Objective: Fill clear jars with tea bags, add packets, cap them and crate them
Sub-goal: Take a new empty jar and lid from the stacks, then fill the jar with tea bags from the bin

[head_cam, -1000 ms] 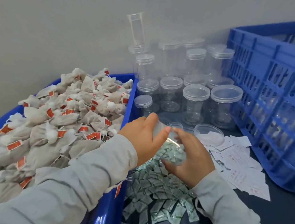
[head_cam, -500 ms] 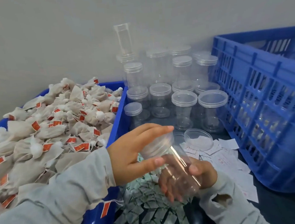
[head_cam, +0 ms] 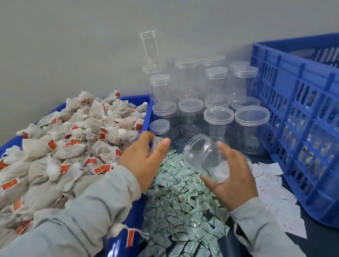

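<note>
The right hand (head_cam: 232, 176) grasped an uncapped, empty jar (head_cam: 204, 156), tilted; the left hand (head_cam: 144, 160) pinched its lid (head_cam: 155, 143). Best to park the lid beside the fingers, then scoop tea bags (head_cam: 64, 148).

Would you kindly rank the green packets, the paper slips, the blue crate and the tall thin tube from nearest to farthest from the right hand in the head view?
From the right hand, which holds the open jar:
1. Green packets, right beside and under it, to its left.
2. Paper slips, just to its right.
3. Blue crate, farther right.
4. Tall thin tube, at the back by the wall.
</note>
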`<action>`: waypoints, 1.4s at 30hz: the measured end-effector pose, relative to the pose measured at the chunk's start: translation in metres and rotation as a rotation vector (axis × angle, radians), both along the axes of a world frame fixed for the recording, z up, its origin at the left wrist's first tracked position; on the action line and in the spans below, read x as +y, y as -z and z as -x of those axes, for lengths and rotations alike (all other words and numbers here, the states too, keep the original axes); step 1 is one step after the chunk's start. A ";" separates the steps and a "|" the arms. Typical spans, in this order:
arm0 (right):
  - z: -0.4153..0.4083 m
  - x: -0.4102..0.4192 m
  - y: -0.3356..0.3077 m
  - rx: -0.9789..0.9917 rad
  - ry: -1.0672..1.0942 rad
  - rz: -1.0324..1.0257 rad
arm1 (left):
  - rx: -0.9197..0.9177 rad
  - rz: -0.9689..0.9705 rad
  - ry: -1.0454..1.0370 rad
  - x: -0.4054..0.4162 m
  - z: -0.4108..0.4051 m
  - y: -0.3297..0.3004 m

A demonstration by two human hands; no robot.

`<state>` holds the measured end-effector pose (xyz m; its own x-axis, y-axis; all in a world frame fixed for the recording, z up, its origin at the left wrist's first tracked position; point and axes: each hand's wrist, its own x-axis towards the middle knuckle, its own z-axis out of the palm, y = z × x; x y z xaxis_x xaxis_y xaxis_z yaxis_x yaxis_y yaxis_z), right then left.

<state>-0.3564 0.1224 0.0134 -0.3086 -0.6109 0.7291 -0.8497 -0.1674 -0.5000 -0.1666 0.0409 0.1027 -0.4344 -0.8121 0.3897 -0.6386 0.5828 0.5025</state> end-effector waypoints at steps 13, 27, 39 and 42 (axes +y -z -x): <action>-0.004 -0.002 0.007 -0.584 -0.079 -0.056 | 0.043 -0.036 0.038 -0.017 0.009 0.008; -0.054 0.002 0.007 -0.865 -0.474 -0.270 | -0.001 0.011 -0.457 -0.070 -0.066 -0.036; -0.070 0.011 0.009 -0.772 -0.540 -0.373 | -0.781 -0.198 -0.252 -0.074 -0.064 -0.029; -0.072 0.012 0.008 -0.757 -0.541 -0.375 | -0.796 -0.208 -0.255 -0.074 -0.062 -0.028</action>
<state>-0.2848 0.1346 0.0058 -0.2239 -0.9565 0.1869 -0.1419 -0.1577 -0.9772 -0.1050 -0.0329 0.1309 -0.3095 -0.9431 -0.1211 -0.9452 0.3191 -0.0695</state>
